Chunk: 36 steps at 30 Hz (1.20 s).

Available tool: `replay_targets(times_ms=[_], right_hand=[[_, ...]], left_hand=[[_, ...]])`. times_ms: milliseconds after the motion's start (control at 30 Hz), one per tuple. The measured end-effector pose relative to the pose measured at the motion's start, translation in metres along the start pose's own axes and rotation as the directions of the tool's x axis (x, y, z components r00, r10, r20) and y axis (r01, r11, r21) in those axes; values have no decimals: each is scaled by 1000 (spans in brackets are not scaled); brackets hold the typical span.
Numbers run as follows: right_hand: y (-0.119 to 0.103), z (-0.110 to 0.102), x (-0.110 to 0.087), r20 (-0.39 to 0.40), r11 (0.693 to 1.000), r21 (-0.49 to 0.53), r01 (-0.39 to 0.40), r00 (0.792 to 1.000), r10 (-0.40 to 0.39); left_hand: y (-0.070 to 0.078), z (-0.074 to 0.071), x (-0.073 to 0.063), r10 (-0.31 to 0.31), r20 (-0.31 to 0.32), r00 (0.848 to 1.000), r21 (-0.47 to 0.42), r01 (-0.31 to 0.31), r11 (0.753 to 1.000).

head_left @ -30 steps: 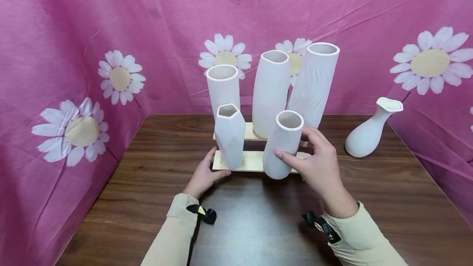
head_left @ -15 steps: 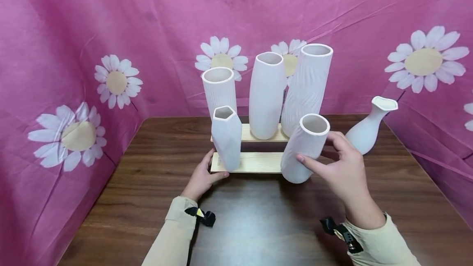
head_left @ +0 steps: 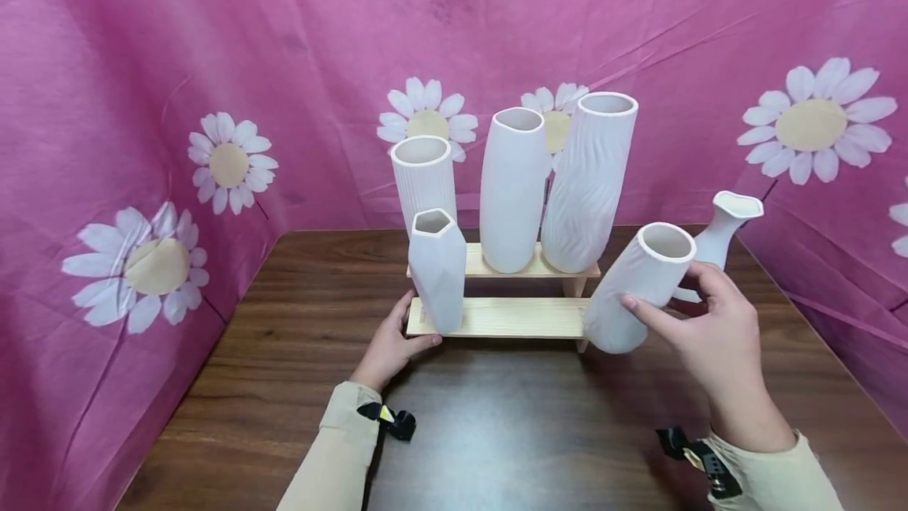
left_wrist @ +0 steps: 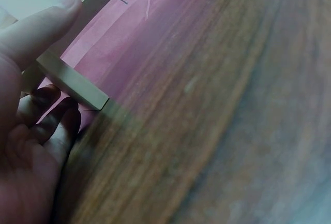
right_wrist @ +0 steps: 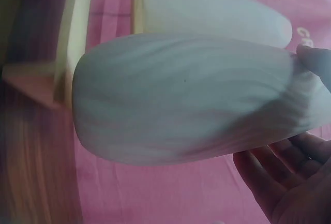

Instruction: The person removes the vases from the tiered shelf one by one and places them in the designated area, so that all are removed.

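Note:
My right hand (head_left: 723, 345) holds a short white vase (head_left: 634, 298) with wavy grooves, thumb in front and fingers behind. The vase leans right, in front of the right end of a two-tier wooden stand (head_left: 521, 318). In the right wrist view the vase (right_wrist: 181, 100) fills the middle, seemingly off the shelf. My left hand (head_left: 388, 349) grips the stand's left end; in the left wrist view its thumb lies on the shelf and fingers curl behind the wooden leg (left_wrist: 72, 81). Beside that hand, a faceted white vase (head_left: 438, 274) stands on the lower tier.
On the upper tier stand a ribbed vase (head_left: 423, 180), a smooth vase (head_left: 512, 188) and a tall wavy vase (head_left: 590, 180). A narrow-necked vase (head_left: 718, 239) is on the brown table (head_left: 284, 385), partly hidden by the held vase. Behind hangs a pink daisy cloth (head_left: 319, 61).
My right hand has carried the short wavy vase rightward, from the lower tier's right part to its end. The left hand keeps its grip on the stand; the camera view shifted slightly.

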State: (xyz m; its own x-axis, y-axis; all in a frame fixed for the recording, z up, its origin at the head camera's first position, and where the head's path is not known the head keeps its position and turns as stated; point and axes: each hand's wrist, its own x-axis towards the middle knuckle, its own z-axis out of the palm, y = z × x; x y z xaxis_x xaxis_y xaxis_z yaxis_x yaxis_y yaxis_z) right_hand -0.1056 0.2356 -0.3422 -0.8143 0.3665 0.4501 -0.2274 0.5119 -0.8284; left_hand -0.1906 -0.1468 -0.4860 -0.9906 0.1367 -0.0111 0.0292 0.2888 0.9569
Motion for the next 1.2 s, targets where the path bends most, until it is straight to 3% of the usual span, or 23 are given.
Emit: replay_targets(times_ms=[433,767,1200], right_hand=[[30,-21,10,-66,981,-97,-169,984,163],[47,-29,19,-92,973,-96,-209,975,200],[67,-40,31,-98,935,-227,-274,961,258]], left_hand=[[-1,0,0,14,5,1000,-23,-14,1000],[0,0,-1,15,11,1000,-27,-15,1000],[1,0,-1,7,0,1000,14,-7,1000]])
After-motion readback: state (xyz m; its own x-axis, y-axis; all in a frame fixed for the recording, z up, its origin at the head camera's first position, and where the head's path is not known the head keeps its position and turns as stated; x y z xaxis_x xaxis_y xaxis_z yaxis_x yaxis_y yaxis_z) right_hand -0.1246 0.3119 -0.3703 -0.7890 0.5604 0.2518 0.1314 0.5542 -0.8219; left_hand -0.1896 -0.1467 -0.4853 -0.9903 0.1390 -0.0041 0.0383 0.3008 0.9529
